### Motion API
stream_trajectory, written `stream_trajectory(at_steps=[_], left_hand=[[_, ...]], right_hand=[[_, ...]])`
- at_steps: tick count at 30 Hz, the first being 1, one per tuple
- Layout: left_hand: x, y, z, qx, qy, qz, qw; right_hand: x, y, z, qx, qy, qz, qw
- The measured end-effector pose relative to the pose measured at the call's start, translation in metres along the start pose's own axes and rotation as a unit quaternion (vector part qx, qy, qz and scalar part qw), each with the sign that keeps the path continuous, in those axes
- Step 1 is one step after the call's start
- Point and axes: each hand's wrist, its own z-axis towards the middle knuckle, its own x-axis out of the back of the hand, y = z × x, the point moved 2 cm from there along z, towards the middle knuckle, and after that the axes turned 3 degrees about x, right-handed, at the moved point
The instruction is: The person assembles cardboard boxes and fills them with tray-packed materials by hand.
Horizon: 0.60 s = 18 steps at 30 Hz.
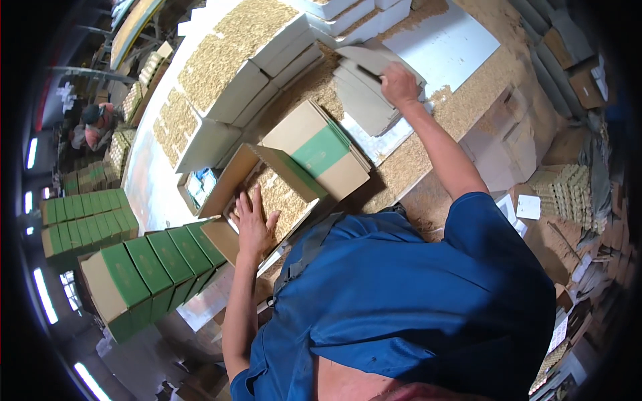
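My left hand (pixel 251 226) is open, its fingers spread over the pale wood-shaving-like filling (pixel 284 198) in an open cardboard box (pixel 231 175). The box stands just in front of me with its flaps up. Out to the right, my right hand (pixel 399 85) is closed at the upper edge of a grey cardboard sheet (pixel 376 65), its fingertips partly hidden. That sheet belongs to a pile of grey sheets (pixel 364 100). Between my hands lies a stack of flat brown cardboard cartons with a green band (pixel 322 148).
White trays heaped with shavings (pixel 234 50) stand along the far side. Several green-and-brown boxes (pixel 157 267) line up at left. A white board (pixel 441 43) lies far right, loose shavings around it. Stacked moulded trays (pixel 565 194) stand right; another person (pixel 93 127) is far left.
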Motion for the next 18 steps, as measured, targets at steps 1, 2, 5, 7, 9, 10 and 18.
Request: stream_trajectory(at_steps=[1,2,5,7,9,10,18], left_hand=[[0.000,-0.001,0.000,0.000,0.004,-0.008,1.000],[0.000,-0.003,0.000,0.001,0.008,-0.015,1.000],[0.005,-0.004,0.002,0.006,0.002,-0.049,0.999],[0.007,-0.003,-0.003,0.014,0.008,-0.051,0.999],[0.011,-0.003,-0.003,0.023,0.016,-0.052,0.998],[0.013,-0.004,-0.004,0.020,0.024,-0.071,0.997],[0.058,0.007,-0.001,-0.055,0.129,-0.465,0.874]], right_hand=[[0.012,-0.004,0.007,-0.026,0.000,0.011,1.000],[0.016,-0.010,0.011,-0.020,0.001,0.011,1.000],[0.023,-0.018,0.011,0.036,-0.010,0.015,0.999],[0.031,-0.039,0.008,0.045,0.006,-0.001,0.999],[0.046,-0.058,0.008,0.048,0.023,0.006,0.999],[0.057,-0.070,0.009,0.039,0.033,0.026,0.998],[0.120,-0.158,0.021,-0.096,-0.027,0.394,0.914]])
